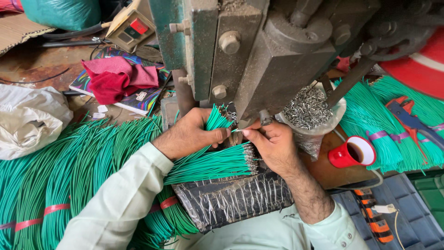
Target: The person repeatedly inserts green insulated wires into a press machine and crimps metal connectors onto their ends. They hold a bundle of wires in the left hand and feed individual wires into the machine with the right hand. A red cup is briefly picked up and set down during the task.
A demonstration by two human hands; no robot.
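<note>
Evidently I had both hands working right under the heavy grey-green metal press [259, 60]. My left hand [192, 134] was closed around a fanned bunch of short green insulated wires [208, 162], which lay just below the press so their bare metal-tipped ends faced the tooling. My right hand [273, 143] pinched a single green wire [237, 131] between thumb and forefinger, its end held at the base of the press, probably so one wire could be fed while the bunch stayed within reach. The bunch rested on a dark plastic-wrapped block [231, 199] in front of the press, which served as a pad over my lap. Right of the press sat a clear plastic bag of small silvery metal terminals [307, 111], and beyond it a red plastic cup of dark drink [354, 153]. Left of the press, long bundles of green wire tied with red bands [60, 180] lay heaped.
</note>
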